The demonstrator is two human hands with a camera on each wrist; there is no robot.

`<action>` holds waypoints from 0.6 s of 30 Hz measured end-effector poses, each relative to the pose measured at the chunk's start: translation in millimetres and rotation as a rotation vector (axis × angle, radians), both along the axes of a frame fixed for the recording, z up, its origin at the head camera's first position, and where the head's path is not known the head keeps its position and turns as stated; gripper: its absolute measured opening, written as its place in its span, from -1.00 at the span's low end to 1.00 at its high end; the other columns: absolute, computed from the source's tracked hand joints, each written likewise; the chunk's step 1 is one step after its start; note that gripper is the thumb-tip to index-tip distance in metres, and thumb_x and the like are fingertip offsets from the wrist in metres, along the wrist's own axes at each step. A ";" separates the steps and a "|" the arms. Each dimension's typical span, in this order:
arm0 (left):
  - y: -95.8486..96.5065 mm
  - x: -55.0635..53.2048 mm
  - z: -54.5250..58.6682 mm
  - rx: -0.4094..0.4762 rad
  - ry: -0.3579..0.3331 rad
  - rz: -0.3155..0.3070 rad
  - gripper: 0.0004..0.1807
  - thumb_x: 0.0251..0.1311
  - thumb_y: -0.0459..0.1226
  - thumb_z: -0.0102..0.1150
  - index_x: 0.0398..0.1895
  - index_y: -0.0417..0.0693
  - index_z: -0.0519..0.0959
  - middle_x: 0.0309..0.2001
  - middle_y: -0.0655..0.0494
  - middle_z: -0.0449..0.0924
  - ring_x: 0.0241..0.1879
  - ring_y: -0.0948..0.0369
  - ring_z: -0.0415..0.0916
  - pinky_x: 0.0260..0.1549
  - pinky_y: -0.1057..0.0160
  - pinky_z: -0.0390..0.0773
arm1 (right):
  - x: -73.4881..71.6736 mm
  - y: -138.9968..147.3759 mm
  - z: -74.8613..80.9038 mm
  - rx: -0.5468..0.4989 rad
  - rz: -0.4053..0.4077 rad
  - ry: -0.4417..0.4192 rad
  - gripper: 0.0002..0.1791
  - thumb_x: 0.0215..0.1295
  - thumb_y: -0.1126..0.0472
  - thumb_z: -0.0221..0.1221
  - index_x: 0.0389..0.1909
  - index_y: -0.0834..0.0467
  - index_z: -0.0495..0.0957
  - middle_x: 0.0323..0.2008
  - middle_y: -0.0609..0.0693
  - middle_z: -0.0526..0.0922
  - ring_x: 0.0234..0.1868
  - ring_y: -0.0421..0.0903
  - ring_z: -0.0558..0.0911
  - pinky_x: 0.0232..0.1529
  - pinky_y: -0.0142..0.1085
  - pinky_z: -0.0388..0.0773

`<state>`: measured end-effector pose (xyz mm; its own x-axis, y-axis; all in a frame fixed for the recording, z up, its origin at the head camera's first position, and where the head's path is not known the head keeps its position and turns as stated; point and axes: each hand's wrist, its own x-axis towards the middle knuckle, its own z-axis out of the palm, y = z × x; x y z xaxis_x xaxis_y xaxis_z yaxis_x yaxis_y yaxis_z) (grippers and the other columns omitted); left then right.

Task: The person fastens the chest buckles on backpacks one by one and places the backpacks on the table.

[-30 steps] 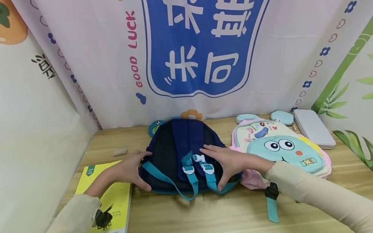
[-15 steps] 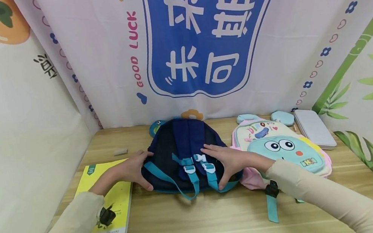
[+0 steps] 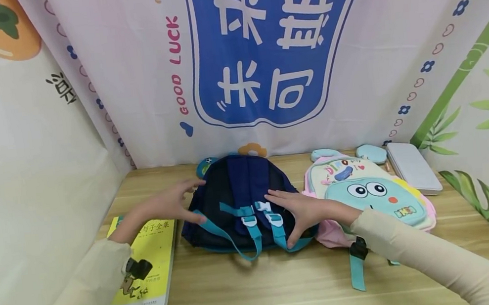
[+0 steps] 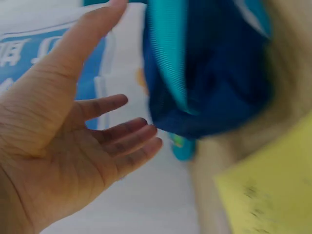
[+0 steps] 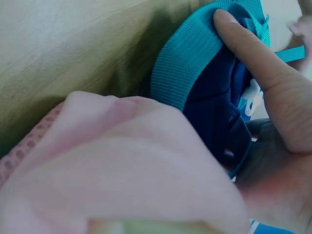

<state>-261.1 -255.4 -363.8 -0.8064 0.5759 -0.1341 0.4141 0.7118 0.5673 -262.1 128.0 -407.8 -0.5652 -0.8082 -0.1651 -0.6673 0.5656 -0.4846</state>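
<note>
Navy fabric backpack (image 3: pixel 250 184) with teal straps (image 3: pixel 255 236) seems mid-positioning, left hand (image 3: pixel 170 202) and right hand (image 3: pixel 303 209) spread wide; moving it likely needs firmer grip.

That's a small navy backpack, lying on the wooden surface (image 3: pixel 259 295) with its strap side showing and its rounded top at the far end. Two padded navy shoulder straps (image 3: pixel 249 177) run down the middle of a black back panel (image 3: pixel 216 195). Turquoise webbing (image 3: pixel 218 230) joins them through white buckles (image 3: pixel 274 220), looping slack past the near edge.
</note>
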 end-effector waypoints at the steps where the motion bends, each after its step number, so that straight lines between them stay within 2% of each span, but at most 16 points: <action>1: 4.7 -1.2 4.4 0.040 0.020 -0.010 0.05 0.12 0.01 0.49 0.54 -0.25 0.17 0.47 -0.35 0.23 0.41 -0.31 0.27 0.27 -0.30 0.41 | 0.2 0.5 -0.1 -0.004 0.001 0.004 0.39 -0.11 -0.07 0.61 0.61 0.29 -0.06 0.61 0.32 -0.07 0.60 0.34 0.00 0.48 0.33 0.04; 4: 24.2 -3.6 12.8 0.120 0.085 -0.030 -0.13 0.19 -0.06 0.44 0.48 -0.22 0.29 0.41 -0.25 0.38 0.37 -0.21 0.36 0.29 -0.25 0.41 | -0.2 2.3 -1.6 -0.012 0.005 0.019 0.37 -0.10 -0.09 0.60 0.61 0.28 -0.03 0.61 0.31 -0.06 0.60 0.33 0.02 0.49 0.31 0.05; 7: 48.8 -5.0 12.6 0.163 0.116 -0.035 -0.26 0.22 -0.08 0.42 0.40 -0.17 0.40 0.34 -0.15 0.49 0.31 -0.13 0.44 0.27 -0.16 0.47 | 0.3 4.3 -3.0 -0.013 -0.001 0.035 0.35 -0.08 -0.11 0.59 0.60 0.26 0.00 0.61 0.29 -0.04 0.60 0.32 0.04 0.50 0.28 0.07; 13: 94.6 -9.4 -3.6 0.204 0.131 -0.041 -0.29 0.18 -0.12 0.44 0.34 -0.22 0.43 0.24 -0.19 0.56 0.24 -0.11 0.52 0.25 -0.09 0.51 | 2.6 5.8 -3.9 0.004 -0.016 0.060 0.30 -0.03 -0.17 0.55 0.61 0.22 0.03 0.62 0.24 0.00 0.59 0.28 0.09 0.50 0.24 0.12; 18: 117.1 -11.5 -19.1 0.161 0.146 -0.028 -0.16 0.10 -0.13 0.51 0.38 -0.30 0.34 0.22 -0.26 0.50 0.20 -0.08 0.52 0.23 -0.03 0.53 | 4.0 7.2 -4.4 -0.009 -0.017 0.066 0.29 -0.02 -0.17 0.55 0.61 0.22 0.03 0.62 0.24 0.00 0.58 0.29 0.11 0.49 0.23 0.15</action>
<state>-272.6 -138.3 -382.9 -0.7939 0.6031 0.0781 0.5184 0.6040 0.6054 -258.1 135.1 -412.2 -0.5882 -0.7998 -0.1196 -0.6886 0.5728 -0.4446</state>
